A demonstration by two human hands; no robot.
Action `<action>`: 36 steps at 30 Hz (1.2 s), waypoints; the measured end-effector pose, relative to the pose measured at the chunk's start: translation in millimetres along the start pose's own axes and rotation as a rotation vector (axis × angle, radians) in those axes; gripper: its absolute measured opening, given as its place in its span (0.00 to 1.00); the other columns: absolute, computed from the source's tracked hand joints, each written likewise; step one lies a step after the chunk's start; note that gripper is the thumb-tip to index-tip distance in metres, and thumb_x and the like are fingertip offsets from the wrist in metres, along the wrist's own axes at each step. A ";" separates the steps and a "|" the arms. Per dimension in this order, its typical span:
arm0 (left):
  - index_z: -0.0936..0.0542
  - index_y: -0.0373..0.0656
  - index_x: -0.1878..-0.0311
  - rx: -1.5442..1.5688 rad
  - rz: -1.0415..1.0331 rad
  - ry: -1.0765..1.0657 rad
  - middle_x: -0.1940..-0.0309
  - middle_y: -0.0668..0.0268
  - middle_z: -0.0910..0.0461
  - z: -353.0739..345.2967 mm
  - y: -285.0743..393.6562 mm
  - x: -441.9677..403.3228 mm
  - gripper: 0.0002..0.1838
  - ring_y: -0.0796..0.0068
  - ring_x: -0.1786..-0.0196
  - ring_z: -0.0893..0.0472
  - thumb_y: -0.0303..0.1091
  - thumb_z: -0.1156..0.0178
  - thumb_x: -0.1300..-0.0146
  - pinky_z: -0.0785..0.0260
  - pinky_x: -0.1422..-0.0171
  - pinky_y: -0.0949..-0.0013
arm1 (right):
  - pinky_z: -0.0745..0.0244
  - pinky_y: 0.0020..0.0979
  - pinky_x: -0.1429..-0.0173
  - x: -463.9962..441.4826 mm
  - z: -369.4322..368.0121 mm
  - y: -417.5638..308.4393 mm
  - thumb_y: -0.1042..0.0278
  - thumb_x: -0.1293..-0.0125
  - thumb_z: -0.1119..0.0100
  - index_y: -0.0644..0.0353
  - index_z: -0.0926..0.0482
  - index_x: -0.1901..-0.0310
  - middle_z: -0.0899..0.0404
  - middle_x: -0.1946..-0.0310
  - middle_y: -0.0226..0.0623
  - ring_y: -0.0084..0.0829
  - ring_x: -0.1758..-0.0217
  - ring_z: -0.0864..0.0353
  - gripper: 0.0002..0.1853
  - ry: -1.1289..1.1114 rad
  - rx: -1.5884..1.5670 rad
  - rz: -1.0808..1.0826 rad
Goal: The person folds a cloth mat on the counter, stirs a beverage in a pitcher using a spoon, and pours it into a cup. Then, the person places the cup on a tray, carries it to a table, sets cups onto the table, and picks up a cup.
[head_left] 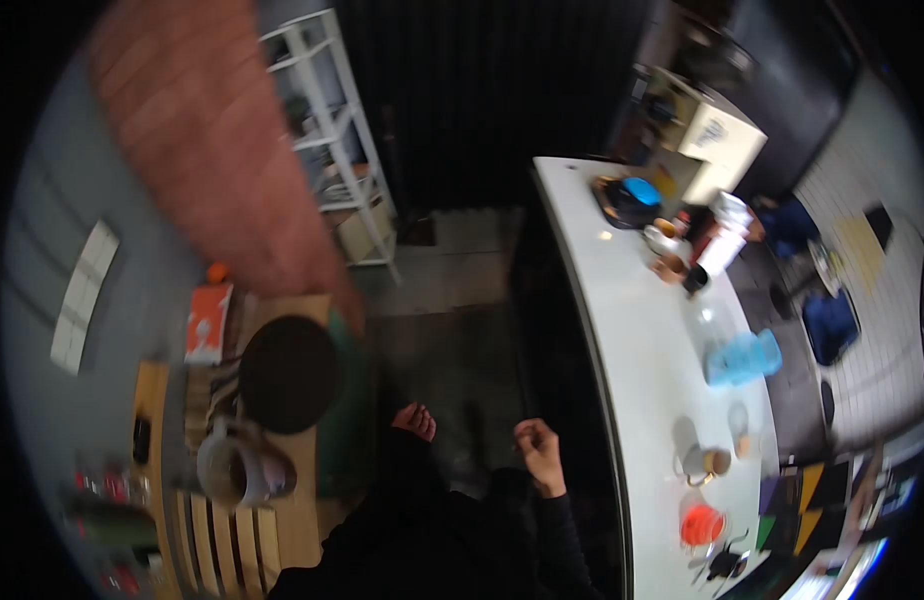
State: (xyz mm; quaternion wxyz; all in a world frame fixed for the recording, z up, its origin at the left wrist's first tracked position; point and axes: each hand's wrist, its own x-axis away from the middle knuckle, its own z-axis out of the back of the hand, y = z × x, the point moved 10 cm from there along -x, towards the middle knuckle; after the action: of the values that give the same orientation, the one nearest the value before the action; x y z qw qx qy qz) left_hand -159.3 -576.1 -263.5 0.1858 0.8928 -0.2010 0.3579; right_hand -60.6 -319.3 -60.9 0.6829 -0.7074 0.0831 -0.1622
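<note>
My left hand (415, 421) is low in the middle of the view, near the wooden bench on the left, with its fingers curled; what it may hold is hidden. To its right, my right hand (540, 457) is beside the dark side of the white counter (607, 330). Its fingers are bent in toward the thumb, and nothing clear shows between them. Neither hand touches the counter or the bench. Both dark sleeves run down to the bottom of the view.
A round dark disc (289, 374) and a pitcher (244, 468) are on the left bench. On the counter are a blue container (744, 358), a red-orange item (702, 524), a small cup (716, 461) and a blue-topped black device (632, 198). White shelving (332, 130) stands ahead.
</note>
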 end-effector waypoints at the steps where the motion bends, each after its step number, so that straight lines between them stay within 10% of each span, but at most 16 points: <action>1: 0.22 0.48 0.52 0.048 -0.035 0.056 0.58 0.66 0.21 35.4 16.7 -3.7 0.13 0.66 0.58 0.22 0.42 0.41 0.36 0.26 0.52 0.60 | 0.28 0.22 0.61 -2.1 -35.5 14.9 0.78 0.32 0.48 0.64 0.24 0.59 0.23 0.71 0.28 0.17 0.68 0.25 0.04 -0.148 -0.034 -0.073; 10: 0.24 0.47 0.49 0.183 -0.206 0.097 0.55 0.63 0.20 135.8 97.1 96.6 0.18 0.65 0.56 0.22 0.49 0.47 0.34 0.27 0.48 0.58 | 0.23 0.29 0.51 0.6 -281.7 117.0 0.61 0.25 0.49 0.62 0.26 0.48 0.20 0.62 0.35 0.28 0.60 0.18 0.14 -0.854 -0.232 -0.614; 16: 0.31 0.47 0.36 0.158 -0.300 -0.171 0.42 0.56 0.24 141.8 105.5 135.7 0.26 0.61 0.43 0.22 0.49 0.46 0.32 0.28 0.38 0.57 | 0.24 0.43 0.45 -25.5 -363.3 197.0 0.54 0.29 0.43 0.51 0.30 0.41 0.26 0.45 0.37 0.42 0.45 0.24 0.20 -0.747 -0.248 -0.771; 24: 0.31 0.46 0.35 0.168 -0.365 0.026 0.40 0.56 0.25 175.9 97.1 176.1 0.27 0.61 0.41 0.23 0.49 0.44 0.32 0.28 0.38 0.59 | 0.36 0.48 0.35 -75.3 -433.5 231.6 0.54 0.32 0.38 0.46 0.38 0.31 0.38 0.34 0.30 0.45 0.34 0.35 0.31 -0.597 -0.281 -0.938; 26: 0.30 0.46 0.36 0.212 -0.366 0.042 0.41 0.57 0.24 182.3 93.6 180.0 0.27 0.61 0.41 0.23 0.49 0.43 0.33 0.28 0.38 0.59 | 0.31 0.45 0.35 -77.6 -437.6 231.1 0.61 0.29 0.43 0.56 0.44 0.29 0.41 0.30 0.42 0.47 0.32 0.34 0.32 -0.557 -0.233 -0.928; 29: 0.29 0.45 0.38 0.257 -0.375 0.124 0.42 0.57 0.23 197.9 92.0 172.1 0.25 0.61 0.43 0.22 0.48 0.43 0.34 0.28 0.39 0.59 | 0.30 0.52 0.45 -102.3 -438.9 258.4 0.68 0.28 0.49 0.55 0.32 0.45 0.31 0.44 0.35 0.42 0.44 0.29 0.13 -0.553 -0.176 -0.836; 36: 0.28 0.44 0.39 0.429 -0.330 0.220 0.43 0.57 0.23 196.5 95.9 159.0 0.26 0.58 0.43 0.23 0.49 0.43 0.36 0.29 0.38 0.55 | 0.23 0.38 0.66 -102.0 -370.4 203.9 0.74 0.36 0.50 0.59 0.28 0.56 0.26 0.69 0.33 0.31 0.73 0.25 0.07 -0.508 -0.282 -0.703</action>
State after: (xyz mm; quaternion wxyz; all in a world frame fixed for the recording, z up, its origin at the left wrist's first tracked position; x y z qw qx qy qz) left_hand 9.9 -787.0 -264.6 0.0694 0.8881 0.0487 0.4518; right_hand -261.7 -643.5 -269.8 0.4822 -0.7960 -0.3109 -0.1927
